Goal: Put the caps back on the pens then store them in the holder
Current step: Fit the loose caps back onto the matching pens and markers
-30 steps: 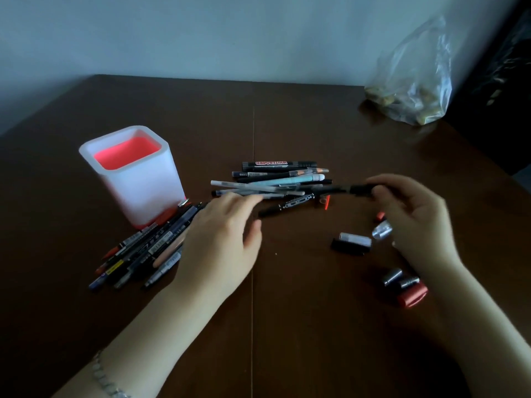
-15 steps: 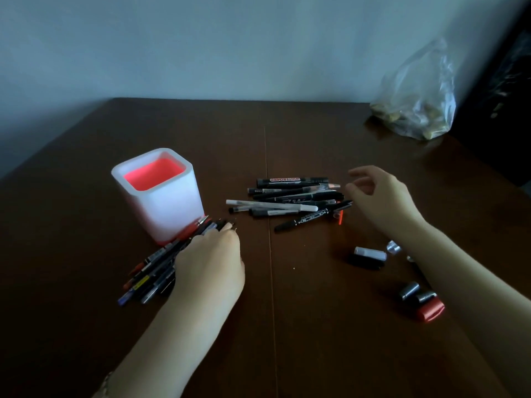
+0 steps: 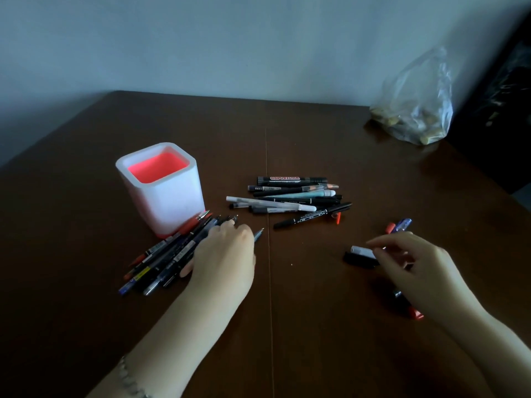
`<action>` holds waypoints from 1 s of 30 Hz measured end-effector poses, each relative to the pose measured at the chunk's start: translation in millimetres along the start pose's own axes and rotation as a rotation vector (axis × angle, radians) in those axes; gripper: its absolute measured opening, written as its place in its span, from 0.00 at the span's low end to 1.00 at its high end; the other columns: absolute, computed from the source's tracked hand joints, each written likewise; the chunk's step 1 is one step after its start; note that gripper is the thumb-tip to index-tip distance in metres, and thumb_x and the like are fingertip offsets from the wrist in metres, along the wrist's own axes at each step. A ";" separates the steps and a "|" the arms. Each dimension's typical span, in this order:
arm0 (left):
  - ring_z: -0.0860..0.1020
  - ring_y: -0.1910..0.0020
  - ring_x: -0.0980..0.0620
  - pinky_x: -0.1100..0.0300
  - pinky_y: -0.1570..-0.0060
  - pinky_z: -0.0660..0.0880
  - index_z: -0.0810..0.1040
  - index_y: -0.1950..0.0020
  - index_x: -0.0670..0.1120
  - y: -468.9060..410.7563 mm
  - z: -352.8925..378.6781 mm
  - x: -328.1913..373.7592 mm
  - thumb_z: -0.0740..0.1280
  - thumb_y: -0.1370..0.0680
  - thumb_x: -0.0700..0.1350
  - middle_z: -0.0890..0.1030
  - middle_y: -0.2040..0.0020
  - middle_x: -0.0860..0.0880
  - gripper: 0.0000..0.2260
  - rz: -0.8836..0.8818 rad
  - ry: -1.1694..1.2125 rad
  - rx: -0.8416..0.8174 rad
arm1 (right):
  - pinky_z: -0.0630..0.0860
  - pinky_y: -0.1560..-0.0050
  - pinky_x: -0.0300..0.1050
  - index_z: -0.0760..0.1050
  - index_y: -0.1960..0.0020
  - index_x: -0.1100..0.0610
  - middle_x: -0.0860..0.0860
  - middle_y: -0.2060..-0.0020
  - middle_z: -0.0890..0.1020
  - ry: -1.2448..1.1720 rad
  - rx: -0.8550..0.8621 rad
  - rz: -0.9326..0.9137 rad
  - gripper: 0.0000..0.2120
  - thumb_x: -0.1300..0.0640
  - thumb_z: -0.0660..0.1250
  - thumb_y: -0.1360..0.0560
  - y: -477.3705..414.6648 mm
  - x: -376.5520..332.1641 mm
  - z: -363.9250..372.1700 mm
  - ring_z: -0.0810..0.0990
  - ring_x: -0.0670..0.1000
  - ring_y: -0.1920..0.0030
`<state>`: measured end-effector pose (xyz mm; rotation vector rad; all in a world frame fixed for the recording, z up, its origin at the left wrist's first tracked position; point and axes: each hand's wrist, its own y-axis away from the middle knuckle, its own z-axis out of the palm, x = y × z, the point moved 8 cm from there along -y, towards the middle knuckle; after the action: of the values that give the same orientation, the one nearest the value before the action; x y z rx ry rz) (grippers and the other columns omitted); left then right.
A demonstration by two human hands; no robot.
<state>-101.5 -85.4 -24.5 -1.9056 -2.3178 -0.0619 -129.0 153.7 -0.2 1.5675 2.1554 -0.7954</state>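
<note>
A white square holder point(image 3: 169, 202) with a red inside stands at the left of the table. Several uncapped pens point(image 3: 161, 259) lie fanned against its base. My left hand point(image 3: 224, 257) lies on this pile with fingers curled round a pen whose tip point(image 3: 258, 234) sticks out to the right. A second pile of pens and markers point(image 3: 290, 196) lies in the middle. My right hand point(image 3: 411, 268) hovers over loose caps, thumb and forefinger pinching the end of a white cap point(image 3: 360, 250) lying on a black cap point(image 3: 356, 259). A blue cap point(image 3: 403, 224) and a red cap point(image 3: 390, 227) lie just beyond.
A clear plastic bag point(image 3: 416, 110) with small pieces inside sits at the far right corner. More caps, one red point(image 3: 418, 315), lie partly hidden under my right wrist. A small red cap point(image 3: 338, 218) lies by a black marker point(image 3: 313, 216). The dark wooden table point(image 3: 287, 326) has a seam down its middle.
My right hand let go of the black pen, left the middle pile and came back to the loose caps. My left hand moved onto the uncapped pens by the holder and stayed.
</note>
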 end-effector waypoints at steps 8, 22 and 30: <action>0.77 0.60 0.50 0.60 0.66 0.72 0.76 0.40 0.46 19.7 -20.4 42.5 0.63 0.22 0.44 0.76 0.50 0.47 0.12 0.374 0.364 0.190 | 0.65 0.60 0.33 0.78 0.46 0.49 0.43 0.57 0.75 0.227 -0.111 0.061 0.10 0.57 0.66 0.26 -14.1 21.0 -10.2 0.72 0.40 0.59; 0.76 0.51 0.55 0.60 0.53 0.74 0.79 0.46 0.47 11.9 -6.3 34.5 0.69 0.27 0.47 0.78 0.51 0.53 0.11 0.304 0.522 0.236 | 0.71 0.67 0.25 0.77 0.51 0.52 0.45 0.64 0.81 -0.256 0.045 0.128 0.07 0.49 0.66 0.26 -32.8 2.6 -4.2 0.78 0.40 0.66; 0.77 0.59 0.61 0.74 0.59 0.70 0.81 0.50 0.47 8.0 -9.6 24.5 0.71 0.29 0.39 0.81 0.58 0.55 0.09 0.207 0.889 0.191 | 0.80 0.61 0.39 0.75 0.48 0.52 0.52 0.67 0.83 -1.098 0.022 0.286 0.13 0.67 0.63 0.26 -19.7 -3.9 29.3 0.83 0.49 0.63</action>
<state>-97.5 -61.1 -12.2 -1.5494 -1.4731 -0.5233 -147.5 128.0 -16.2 0.9966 1.1030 -1.1905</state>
